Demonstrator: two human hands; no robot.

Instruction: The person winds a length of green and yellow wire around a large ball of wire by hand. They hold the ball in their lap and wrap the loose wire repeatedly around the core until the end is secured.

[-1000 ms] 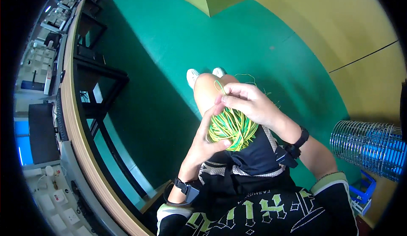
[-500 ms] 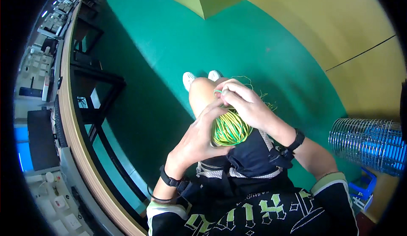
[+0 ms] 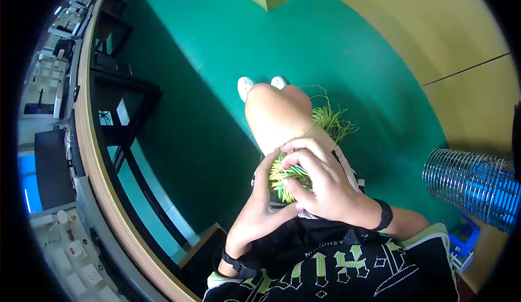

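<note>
A thick bundle of yellow-and-green wires (image 3: pixel 278 178) is held close over my lap. My left hand (image 3: pixel 260 210) wraps its left side, with the thumb stretched along the near side. From the right, my right hand (image 3: pixel 334 191) curls over the bundle, its fingertips pressed among the strands at the upper end. The fingers cover much of the bundle. Past my right hand, a loose tuft of thin wire ends (image 3: pixel 334 124) spreads out beside my thigh, and one long strand loops away above it.
A long wood-edged desk (image 3: pixel 81 112) with dark metal legs runs along my left, carrying a monitor and white items. To the right are a cylindrical wire basket (image 3: pixel 467 182), a blue object (image 3: pixel 465 236) and a yellow wall (image 3: pixel 429 25). The floor (image 3: pixel 217 30) is green.
Both hands have drawn toward my body, tipping the bundle. My right fingers have gone from pinching a strand above the bundle to pressing on it. More of the loose tuft shows.
</note>
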